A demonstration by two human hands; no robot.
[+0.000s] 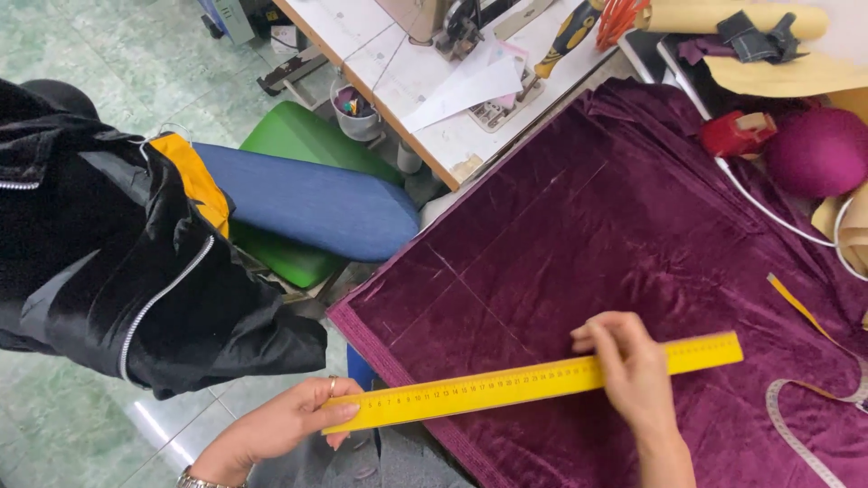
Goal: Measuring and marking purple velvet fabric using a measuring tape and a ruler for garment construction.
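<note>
Two bare hands steadying a long yellow plastic ruler point(533, 381) across chalk-lined purple velvet cloth point(615, 262): left hand point(285, 417) pinching the near end off the cloth's edge, right hand point(628, 366) pressing flat mid-length; likely lining up for marking, next needing chalk while holding firm

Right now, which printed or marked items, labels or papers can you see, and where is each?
Yellow ruler: long flat strip with dark graduations, lying across the purple velvet fabric, left hand at one end, right hand pressing it.
White papers: loose sheets on the sewing table.
</note>
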